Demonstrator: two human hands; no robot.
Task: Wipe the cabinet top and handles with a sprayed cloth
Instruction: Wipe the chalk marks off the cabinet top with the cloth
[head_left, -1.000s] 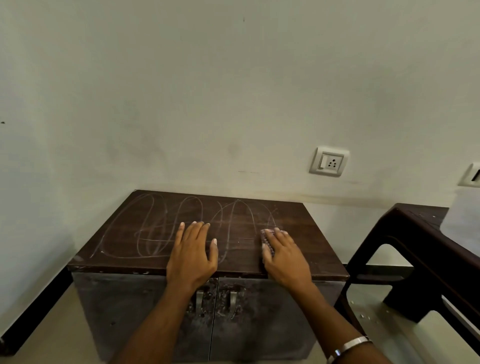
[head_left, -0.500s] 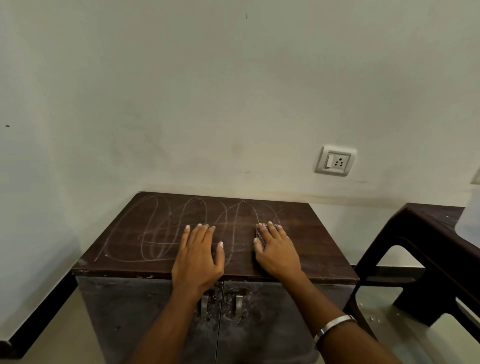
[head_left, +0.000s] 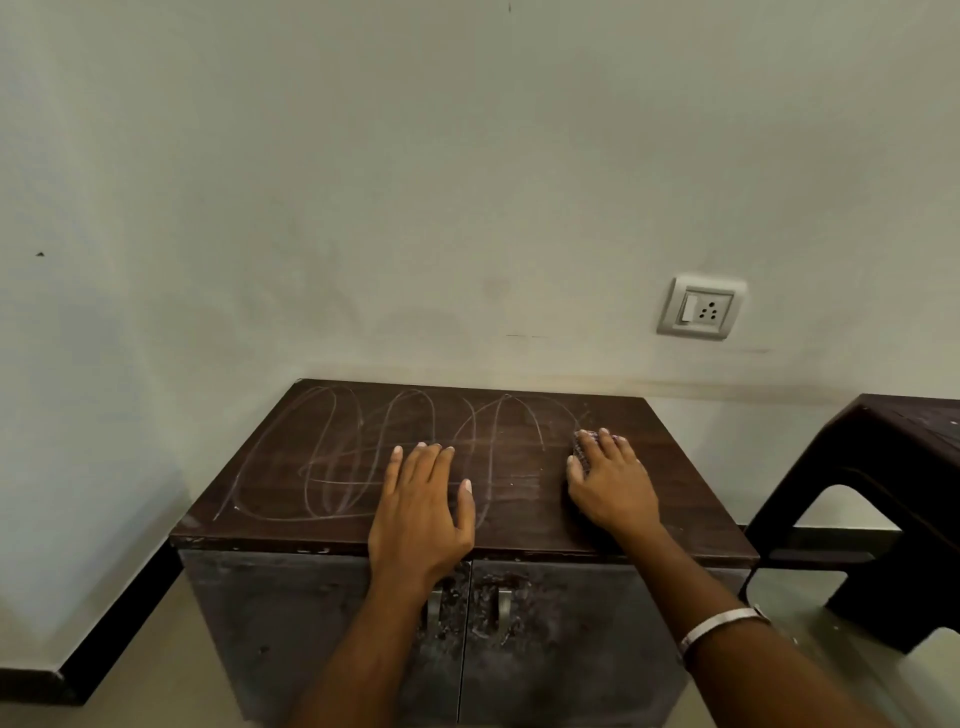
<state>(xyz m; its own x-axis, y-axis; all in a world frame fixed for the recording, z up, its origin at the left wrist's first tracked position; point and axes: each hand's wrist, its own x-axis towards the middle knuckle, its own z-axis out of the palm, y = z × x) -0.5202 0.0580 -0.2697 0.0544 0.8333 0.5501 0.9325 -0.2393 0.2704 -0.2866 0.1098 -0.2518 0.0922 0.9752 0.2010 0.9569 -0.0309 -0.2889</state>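
Right hand (head_left: 613, 486) shifted right and farther along the dark brown wooden cabinet top (head_left: 322, 467), small reddish cloth (head_left: 581, 452) pressed flat beneath its fingers (mostly hidden), left hand (head_left: 423, 512) spread flat near the front edge, chalky loops left.

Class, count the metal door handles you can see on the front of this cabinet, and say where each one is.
2. The left handle sits just left of the door seam, its top hidden behind the left wrist. The right handle sits just right of the seam, in full view.

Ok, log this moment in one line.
right hand: presses cloth on cabinet top | left hand: flat, empty | chalk loops: unwiped | handles: untouched
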